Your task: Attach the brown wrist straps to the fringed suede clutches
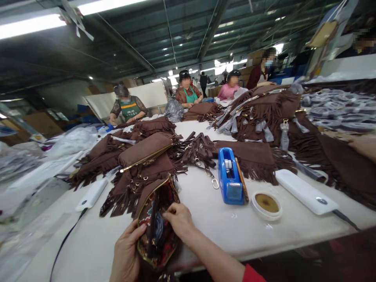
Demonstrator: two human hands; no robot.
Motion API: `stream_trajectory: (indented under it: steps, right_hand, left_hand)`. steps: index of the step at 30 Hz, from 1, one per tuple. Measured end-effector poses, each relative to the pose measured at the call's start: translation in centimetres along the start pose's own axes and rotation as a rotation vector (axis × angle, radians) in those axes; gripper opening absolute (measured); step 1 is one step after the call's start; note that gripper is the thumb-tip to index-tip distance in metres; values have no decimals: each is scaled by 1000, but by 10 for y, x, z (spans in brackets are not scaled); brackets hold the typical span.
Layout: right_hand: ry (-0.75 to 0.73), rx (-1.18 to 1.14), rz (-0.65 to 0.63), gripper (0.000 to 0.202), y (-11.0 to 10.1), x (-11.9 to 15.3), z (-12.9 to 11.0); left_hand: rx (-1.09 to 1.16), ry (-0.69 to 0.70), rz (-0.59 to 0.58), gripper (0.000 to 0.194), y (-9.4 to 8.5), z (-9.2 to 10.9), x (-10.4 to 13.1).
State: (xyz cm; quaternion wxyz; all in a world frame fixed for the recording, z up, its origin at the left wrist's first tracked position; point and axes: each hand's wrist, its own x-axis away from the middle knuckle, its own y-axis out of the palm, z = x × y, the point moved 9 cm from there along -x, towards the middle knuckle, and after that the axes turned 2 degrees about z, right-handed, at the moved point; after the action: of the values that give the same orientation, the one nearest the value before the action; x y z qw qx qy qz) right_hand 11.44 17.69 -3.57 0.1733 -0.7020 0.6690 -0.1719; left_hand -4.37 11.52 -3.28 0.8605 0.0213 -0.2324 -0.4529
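Observation:
An open brown bag (144, 199) with a gold zipper edge and a patterned lining is held near the table's front edge, its mouth facing me. My left hand (129, 246) grips its left side, the thumb over the rim. My right hand (178, 219) is at the right side of the opening, fingers pinched together; what they hold, if anything, is too small to make out. Inside the bag lie a dark strap and a bluish-grey wrapped item (159, 226).
Beyond are piled brown fringed bags (147, 150), a blue tape dispenser (230, 176), a round tub (266, 205) and two white devices (91, 194) (305, 192) with cables. Another person's hand (364, 147) touches brown material at right. Several people sit or stand behind the table.

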Motion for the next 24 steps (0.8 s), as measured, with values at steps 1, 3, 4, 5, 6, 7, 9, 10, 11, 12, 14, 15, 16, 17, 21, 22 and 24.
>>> stream_trajectory:
  steps: [1, 3, 4, 5, 6, 7, 9, 10, 11, 12, 14, 15, 16, 17, 21, 22, 24]
  right_hand:
    - [-17, -12, 8, 6, -4, 3, 0]
    - [-70, 4, 24, 5, -9, 10, -1]
    - [-103, 28, 27, 5, -11, 14, -1]
    - [-136, 56, 22, 6, -11, 17, -2]
    - [-170, 81, 7, 7, -9, 20, -2]
    - [-200, 97, -16, 8, -6, 23, -2]
    - [-234, 100, -61, 8, 0, 25, 0]
    - [-242, 100, -77, 8, 2, 25, 0]
    - [-248, 101, -90, 8, 4, 25, 1]
    - [-248, 104, -99, 8, 6, 24, 1]
    - [-239, 100, -107, 8, 7, 22, 2]
    - [-234, 88, -112, 9, 7, 22, 2]
    - [-228, 70, -113, 9, 6, 21, 1]
    - [-223, 49, -108, 10, 4, 22, 1]
    - [-254, -52, -90, 6, -2, 25, -2]
    - [-279, -83, -92, 6, -3, 26, -3]
    - [-354, -115, -99, 5, -4, 28, -8]
  left_hand:
    - [-21, 3, 16, 37, -1, -2, 0]
    - [-88, 19, 30, 34, -3, -4, -1]
    - [-133, 32, 15, 33, -3, -4, -2]
    - [-189, 46, -10, 33, -2, -3, -3]
    - [-251, 62, -40, 33, -2, -2, -4]
    - [-318, 82, -67, 33, -2, -1, -5]
    - [-470, 129, -94, 32, -3, 2, -5]
    - [-551, 152, -101, 34, -4, 4, -4]
    - [-632, 171, -110, 36, -4, 3, -1]
    - [-709, 185, -125, 38, -3, 2, 3]
    - [-851, 231, -139, 40, -2, -4, 16]
    - [-916, 278, -120, 40, -2, -6, 24]
    - [-972, 342, -82, 38, -4, -7, 33]
    - [-1011, 411, -35, 35, -6, -8, 42]
    - [-954, 442, 68, 26, -25, -17, 58]
    - [-879, 379, 71, 27, -31, -20, 55]
    - [-655, 230, 78, 31, -41, -23, 48]
